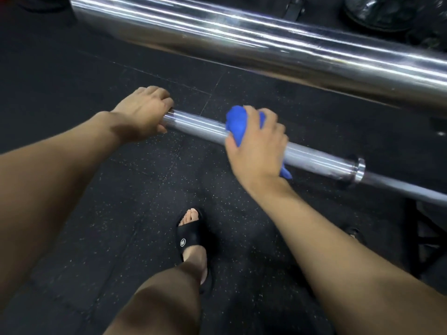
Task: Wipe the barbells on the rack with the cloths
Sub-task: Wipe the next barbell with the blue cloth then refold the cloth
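Left hand (142,112) curled over the free end of the barbell sleeve (196,124), fingers wrapped round it. Right hand (258,146) clamped on a bunched blue cloth (238,124) pressed around the same sleeve, near its collar (358,170). Long axis running from left to lower right above the speckled rubber floor (121,201), below a second chrome bar (242,37).

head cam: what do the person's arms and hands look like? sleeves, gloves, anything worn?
Both arms are bare: no sleeve shows on either forearm as far as the frame reaches. The left hand and right hand wear no gloves. No watch, band or ring is visible on the wrists or on the fingers that show. No markings are visible on either arm.
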